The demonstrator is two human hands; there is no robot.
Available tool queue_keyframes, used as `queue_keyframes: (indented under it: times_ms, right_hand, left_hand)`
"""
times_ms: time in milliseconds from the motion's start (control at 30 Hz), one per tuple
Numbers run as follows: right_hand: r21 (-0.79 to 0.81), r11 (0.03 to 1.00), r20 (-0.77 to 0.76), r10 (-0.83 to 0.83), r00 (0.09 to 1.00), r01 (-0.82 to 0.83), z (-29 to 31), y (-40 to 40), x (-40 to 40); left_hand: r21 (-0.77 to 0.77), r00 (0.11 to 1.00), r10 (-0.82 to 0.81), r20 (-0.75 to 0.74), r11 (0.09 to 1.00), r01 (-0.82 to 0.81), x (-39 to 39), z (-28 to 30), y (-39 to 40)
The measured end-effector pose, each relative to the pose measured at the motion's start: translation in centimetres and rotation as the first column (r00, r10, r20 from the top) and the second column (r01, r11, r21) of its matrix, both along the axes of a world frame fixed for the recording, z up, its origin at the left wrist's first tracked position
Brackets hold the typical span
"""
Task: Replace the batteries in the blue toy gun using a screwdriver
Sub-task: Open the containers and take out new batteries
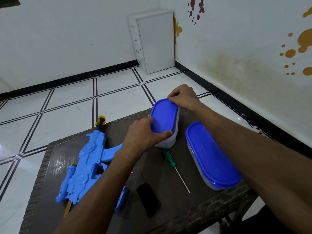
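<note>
The blue toy gun [86,164] lies on the left of the dark table [194,210], its yellow and black muzzle pointing away from me. A green-handled screwdriver [175,168] lies in the middle, its tip toward me. Further back stands a clear container with a blue lid [164,118]. My left hand [143,134] grips its near end, thumb on the lid's rim. My right hand [183,97] pinches the lid's far edge. What is inside the container is hidden.
A second blue-lidded container [212,156] sits at the right, under my right forearm. A black flat piece [148,198] and a small blue cover piece [122,198] lie near the table's front. A white drawer cabinet [153,41] stands in the room's corner.
</note>
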State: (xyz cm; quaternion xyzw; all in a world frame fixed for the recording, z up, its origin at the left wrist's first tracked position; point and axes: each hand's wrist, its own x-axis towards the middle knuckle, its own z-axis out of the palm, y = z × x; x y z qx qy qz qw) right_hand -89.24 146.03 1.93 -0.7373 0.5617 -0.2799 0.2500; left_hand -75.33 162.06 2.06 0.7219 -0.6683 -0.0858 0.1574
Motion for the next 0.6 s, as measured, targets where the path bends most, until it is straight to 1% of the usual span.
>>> queue_keyframes:
  times_ms: [233,467,533,600]
  right_hand:
    - [-0.016,1.000,-0.042,0.010,0.999,-0.010,0.6,0.1,0.1]
    - [0.025,1.000,0.048,0.008,0.999,-0.009,-0.3,0.1,-0.4]
    - [0.083,0.997,0.093,-0.013,0.996,0.006,-0.4,0.1,-0.4]
    - [0.207,0.978,0.210,-0.056,0.976,0.011,-0.5,-0.2,-0.4]
  left_hand:
    - [-0.058,0.997,0.025,0.079,0.998,-0.021,-0.8,-0.6,0.4]
    - [-0.021,0.991,0.055,0.120,0.998,-0.052,-1.3,-1.0,-0.4]
    - [0.002,0.991,0.057,0.123,0.998,-0.058,-1.6,-0.7,-0.6]
    - [0.049,0.989,0.049,0.140,0.997,-0.057,-1.9,-0.2,-0.7]
